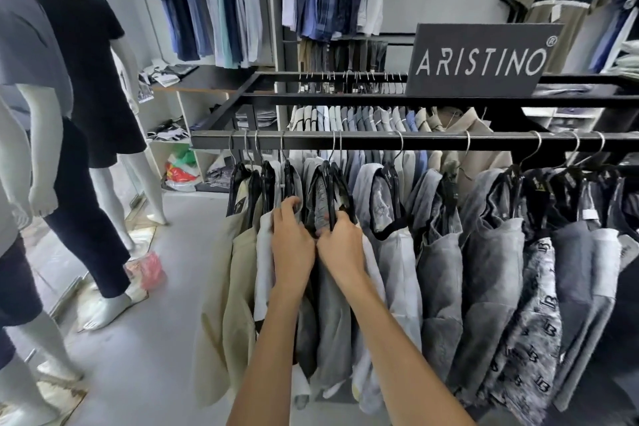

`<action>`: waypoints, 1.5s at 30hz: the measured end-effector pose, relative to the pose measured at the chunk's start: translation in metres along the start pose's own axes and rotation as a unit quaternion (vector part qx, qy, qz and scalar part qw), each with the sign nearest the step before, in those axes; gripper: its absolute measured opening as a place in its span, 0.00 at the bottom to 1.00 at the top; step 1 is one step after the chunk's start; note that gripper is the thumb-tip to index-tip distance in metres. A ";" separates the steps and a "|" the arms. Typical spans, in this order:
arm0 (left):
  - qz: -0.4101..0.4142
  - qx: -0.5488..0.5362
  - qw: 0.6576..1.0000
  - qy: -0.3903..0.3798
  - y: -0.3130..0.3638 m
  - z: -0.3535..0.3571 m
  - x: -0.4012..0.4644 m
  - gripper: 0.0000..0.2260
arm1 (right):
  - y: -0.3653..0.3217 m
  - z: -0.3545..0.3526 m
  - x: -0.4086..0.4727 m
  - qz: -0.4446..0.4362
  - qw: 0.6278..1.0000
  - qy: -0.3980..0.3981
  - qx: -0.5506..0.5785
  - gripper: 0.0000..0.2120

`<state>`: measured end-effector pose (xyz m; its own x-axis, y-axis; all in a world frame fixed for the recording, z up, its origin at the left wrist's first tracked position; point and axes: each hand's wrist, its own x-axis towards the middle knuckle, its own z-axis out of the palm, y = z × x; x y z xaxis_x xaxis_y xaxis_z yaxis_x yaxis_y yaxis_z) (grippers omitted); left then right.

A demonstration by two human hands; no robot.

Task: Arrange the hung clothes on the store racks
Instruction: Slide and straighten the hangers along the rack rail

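Note:
A black metal rack rail [432,142] runs across the middle of the head view, with several shirts on black hangers below it. Cream shirts [221,287] hang at the left end, grey ones [442,270] in the middle and patterned dark ones [539,304] to the right. My left hand [292,245] grips the shoulder of a white shirt [264,252]. My right hand [340,245] is closed around the black hanger of a grey shirt [332,287] right beside it. Both hands nearly touch.
Mannequins [86,97] in dark clothes stand close on the left, over a grey floor [166,339] with a pink bag [147,270]. A dark ARISTINO sign [480,59] sits on the rack top. More shirts hang on the back wall [214,0], with shelves below.

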<state>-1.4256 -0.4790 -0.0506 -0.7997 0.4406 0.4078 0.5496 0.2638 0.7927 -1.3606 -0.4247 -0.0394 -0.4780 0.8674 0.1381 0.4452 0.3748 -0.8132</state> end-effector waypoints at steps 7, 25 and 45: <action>0.131 -0.023 0.985 0.113 0.045 -0.017 0.015 0.14 | 0.000 -0.029 -0.007 -0.041 0.998 0.002 0.037 0.10; 0.243 -0.020 0.962 -0.121 0.160 0.101 -0.052 0.21 | 0.116 -0.257 -0.046 0.066 0.982 0.136 -0.111 0.14; 0.223 -0.083 0.907 -0.348 0.413 0.304 -0.293 0.21 | 0.276 -0.552 -0.132 0.111 0.927 0.351 -0.065 0.17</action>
<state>-0.8913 -0.2386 0.0195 -0.1286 0.9220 0.3652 0.6909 -0.1809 0.7000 -0.7571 -0.2553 0.0301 0.2269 0.9102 0.3464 0.5832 0.1579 -0.7969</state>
